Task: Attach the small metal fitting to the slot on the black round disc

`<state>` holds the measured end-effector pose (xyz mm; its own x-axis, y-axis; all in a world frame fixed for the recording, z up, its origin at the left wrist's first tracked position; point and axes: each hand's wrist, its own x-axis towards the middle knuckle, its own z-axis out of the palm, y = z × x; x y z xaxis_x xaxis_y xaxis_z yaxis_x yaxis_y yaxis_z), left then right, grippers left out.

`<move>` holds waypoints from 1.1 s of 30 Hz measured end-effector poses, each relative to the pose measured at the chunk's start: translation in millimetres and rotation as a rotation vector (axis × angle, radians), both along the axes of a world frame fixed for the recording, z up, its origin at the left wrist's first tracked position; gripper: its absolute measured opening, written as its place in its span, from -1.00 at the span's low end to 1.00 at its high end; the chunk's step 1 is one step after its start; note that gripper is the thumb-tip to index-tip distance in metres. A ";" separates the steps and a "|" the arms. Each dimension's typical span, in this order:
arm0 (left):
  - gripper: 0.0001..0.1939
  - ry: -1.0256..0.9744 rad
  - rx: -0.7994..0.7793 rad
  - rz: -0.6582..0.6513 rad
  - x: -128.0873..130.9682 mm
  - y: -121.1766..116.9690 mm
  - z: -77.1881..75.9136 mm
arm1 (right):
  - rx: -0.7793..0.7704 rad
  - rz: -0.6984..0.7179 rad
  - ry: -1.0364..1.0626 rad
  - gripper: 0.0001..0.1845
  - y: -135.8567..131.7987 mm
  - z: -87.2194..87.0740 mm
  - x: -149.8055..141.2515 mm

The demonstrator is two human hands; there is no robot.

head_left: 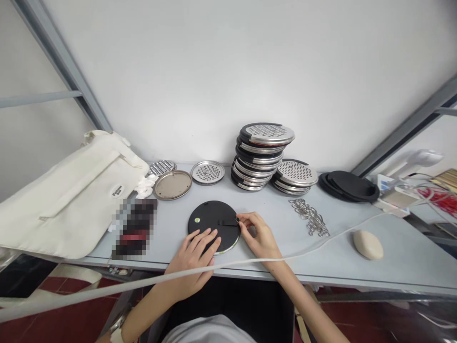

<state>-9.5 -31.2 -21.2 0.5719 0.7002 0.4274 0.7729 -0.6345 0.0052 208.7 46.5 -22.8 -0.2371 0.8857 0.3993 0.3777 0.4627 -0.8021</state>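
Observation:
In front of me on the table lies a round black disc [210,213], with a green-and-yellow round sticker and a short black strap [227,222] on its face. My left hand [194,257] rests on its lower left part, fingers stretched out and lying flat. At the disc's right edge, my right hand [260,236] pinches a small metal ring [237,220] at the strap's end between thumb and fingertips. To the right is a loose pile of small metal hooks [310,216].
Behind stand a tall stack of perforated metal-and-black discs [259,159] and a shorter one [294,176]. Metal discs [173,184] lie back left, black covers [348,186] back right. A white cable [250,261] crosses before my arms. A white bag [71,200] and beige oval object [368,244] flank the area.

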 end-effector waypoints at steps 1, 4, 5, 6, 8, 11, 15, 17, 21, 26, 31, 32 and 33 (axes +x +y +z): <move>-0.49 0.003 -0.001 -0.002 -0.1 0.1 0.0 | -0.003 0.002 -0.007 -0.80 0.0 0.0 -0.2; -0.50 -0.002 -0.003 0.001 -0.2 -0.1 0.1 | -0.009 0.006 -0.039 -0.79 -0.7 0.8 -0.7; -0.50 -0.005 -0.004 0.002 -0.1 -0.2 0.2 | -0.010 0.013 -0.052 -0.79 -1.1 1.3 -0.8; -0.50 -0.007 -0.006 0.004 0.1 -0.4 0.2 | -0.010 0.021 -0.065 -0.78 -1.6 1.8 -0.8; -0.50 -0.006 -0.009 0.005 0.4 -0.9 0.4 | -0.017 0.036 -0.083 -0.78 -2.6 2.6 -0.7; -0.50 -0.010 -0.012 0.003 0.9 -1.3 0.5 | -0.051 0.041 -0.083 -0.79 -3.3 2.7 -0.5; -0.52 -0.015 -0.009 0.009 0.8 -1.1 0.2 | -0.106 0.050 -0.069 -0.79 -2.9 1.5 -0.6; -0.51 -0.009 -0.004 0.006 0.5 -0.8 -0.1 | -0.118 0.051 -0.064 -0.79 -2.7 1.6 -1.0; -0.49 0.001 -0.002 -0.004 -0.1 -0.2 -0.4 | -0.121 0.040 -0.047 -0.80 -2.8 2.8 -1.8; -0.50 0.000 -0.004 -0.002 0.3 -0.4 0.6 | -0.196 0.047 0.043 -0.76 -0.4 -1.4 -0.1; -0.51 -0.008 -0.005 0.005 0.5 -0.5 -0.1 | -0.230 0.073 0.096 -0.73 2.1 -5.6 2.5; -0.51 -0.008 -0.005 0.007 0.4 -0.5 -0.3 | -0.219 0.070 0.091 -0.73 2.1 -5.3 2.9; -0.51 -0.004 -0.007 0.006 0.3 -0.5 -0.6 | -0.206 0.065 0.081 -0.72 2.0 -4.6 3.2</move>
